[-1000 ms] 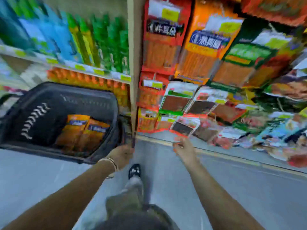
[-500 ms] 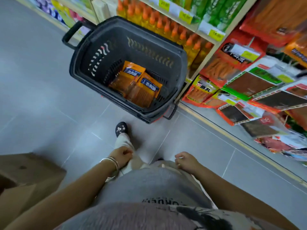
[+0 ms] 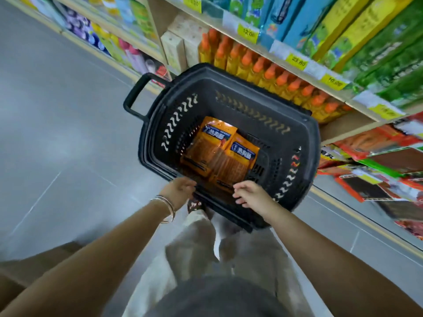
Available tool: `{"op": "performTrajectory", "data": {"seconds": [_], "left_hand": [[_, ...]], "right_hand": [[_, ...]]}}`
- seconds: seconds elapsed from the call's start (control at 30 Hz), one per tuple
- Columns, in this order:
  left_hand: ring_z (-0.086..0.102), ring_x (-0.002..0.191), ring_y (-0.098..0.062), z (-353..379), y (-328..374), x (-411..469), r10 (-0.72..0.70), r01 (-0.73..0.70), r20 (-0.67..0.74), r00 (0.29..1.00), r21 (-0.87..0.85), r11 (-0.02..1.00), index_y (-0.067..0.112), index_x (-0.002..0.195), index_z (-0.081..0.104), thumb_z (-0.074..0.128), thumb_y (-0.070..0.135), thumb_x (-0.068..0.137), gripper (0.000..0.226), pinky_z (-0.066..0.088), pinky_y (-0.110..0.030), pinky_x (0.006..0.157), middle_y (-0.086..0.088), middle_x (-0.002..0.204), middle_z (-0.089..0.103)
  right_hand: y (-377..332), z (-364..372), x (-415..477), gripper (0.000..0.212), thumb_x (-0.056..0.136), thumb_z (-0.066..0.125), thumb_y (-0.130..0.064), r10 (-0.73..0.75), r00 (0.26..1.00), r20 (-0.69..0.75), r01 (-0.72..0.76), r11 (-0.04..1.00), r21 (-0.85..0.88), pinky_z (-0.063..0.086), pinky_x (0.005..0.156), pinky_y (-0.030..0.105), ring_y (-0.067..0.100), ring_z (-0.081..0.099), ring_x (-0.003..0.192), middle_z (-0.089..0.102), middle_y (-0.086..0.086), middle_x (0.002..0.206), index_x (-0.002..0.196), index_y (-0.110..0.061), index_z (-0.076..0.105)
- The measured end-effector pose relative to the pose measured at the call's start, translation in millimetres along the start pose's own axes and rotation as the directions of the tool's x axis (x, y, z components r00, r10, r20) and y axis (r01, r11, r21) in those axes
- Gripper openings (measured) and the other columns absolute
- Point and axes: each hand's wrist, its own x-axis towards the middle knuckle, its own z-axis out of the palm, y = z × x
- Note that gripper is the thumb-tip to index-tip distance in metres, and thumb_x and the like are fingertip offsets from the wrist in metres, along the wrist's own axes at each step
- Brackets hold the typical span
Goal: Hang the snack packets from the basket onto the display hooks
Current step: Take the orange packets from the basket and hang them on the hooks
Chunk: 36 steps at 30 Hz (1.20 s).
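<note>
Two orange packets (image 3: pixel 207 147) are lying in our basket (image 3: pixel 304 143), tops pointing away; our left hand (image 3: pixel 179 191) and right hand (image 3: pixel 250 194) are hovering spread, maybe touching its rim.

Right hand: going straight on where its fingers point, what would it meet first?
Probably the nearer orange snack packet in the basket: the right hand points over the near rim toward its lower edge. Depth is unclear; the packet lies lower down.
</note>
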Motion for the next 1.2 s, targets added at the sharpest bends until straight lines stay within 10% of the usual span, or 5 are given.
{"op": "performTrajectory", "data": {"seconds": [0.33, 0.67, 0.97, 1.2], "left_hand": [[0.063, 0.096, -0.019, 1, 27, 142, -0.039, 0.041, 0.051, 0.998, -0.042, 0.998, 0.034, 0.086, 0.058, 0.052, 0.019, 0.091, 0.018, 0.049, -0.036, 0.093, 0.002, 0.1, 0.065], [0.051, 0.08, 0.004, 30, 1, 208, -0.077, 0.064, 0.085, 0.993, 0.142, 0.988, 0.039, 0.098, 0.055, 0.05, 0.037, 0.091, 0.009, 0.035, -0.012, 0.063, 0.023, 0.086, 0.054], [0.058, 0.096, -0.009, 27, 1, 208, -0.125, 0.119, 0.102, 0.987, 0.063, 0.991, 0.04, 0.084, 0.057, 0.052, 0.029, 0.09, 0.013, 0.044, -0.025, 0.083, 0.014, 0.093, 0.06], [0.056, 0.103, -0.011, 27, 2, 205, -0.17, 0.156, 0.124, 0.978, 0.116, 0.981, 0.028, 0.118, 0.055, 0.05, 0.035, 0.092, 0.028, 0.038, -0.023, 0.08, 0.008, 0.109, 0.06]], "right_hand": [[19, 3, 158, 0.016, 0.095, 0.056, -0.024, 0.22, 0.969, -0.111, -0.201, 0.966, 0.16, 0.048, 0.074, 0.03, 0.018, 0.06, 0.086, 0.062, 0.009, 0.113, 0.109, -0.019, 0.051], [95, 3, 276, 0.098, 0.064, 0.08, -0.055, 0.508, 0.82, -0.263, -0.398, 0.837, 0.376, 0.04, 0.106, 0.045, 0.028, 0.047, 0.126, 0.048, 0.009, 0.14, 0.142, -0.017, 0.035], [109, 3, 292, 0.141, 0.025, 0.083, -0.068, 0.551, 0.828, -0.108, -0.44, 0.756, 0.485, 0.039, 0.105, 0.051, 0.03, 0.048, 0.125, 0.047, 0.009, 0.14, 0.145, -0.02, 0.027], [106, 11, 292, 0.109, 0.052, 0.084, -0.059, 0.528, 0.841, -0.116, -0.417, 0.77, 0.483, 0.04, 0.103, 0.051, 0.032, 0.048, 0.122, 0.047, 0.01, 0.137, 0.139, -0.017, 0.032]]}}
